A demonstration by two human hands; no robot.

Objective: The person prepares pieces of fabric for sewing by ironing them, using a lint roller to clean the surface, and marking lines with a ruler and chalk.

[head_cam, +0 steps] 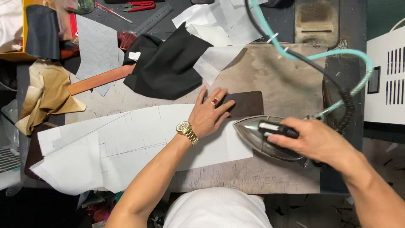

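My left hand (209,114), with a gold watch and a ring, lies flat with fingers spread on a long white paper pattern piece (118,147) and on the edge of a dark brown fabric piece (247,103) under it. My right hand (314,139) grips the black handle of a steel steam iron (257,133). The iron's tip points left and rests on the white piece just right of my left hand. A teal hose (291,52) and a black cord (333,82) run from the iron toward the top.
Black cloth (168,67) and white scraps (215,29) lie behind the work. A wooden stick (101,79), tan fabric (46,93), a ruler (154,19) and red scissors (141,5) sit at the left and top. A white vented machine (386,80) stands right.
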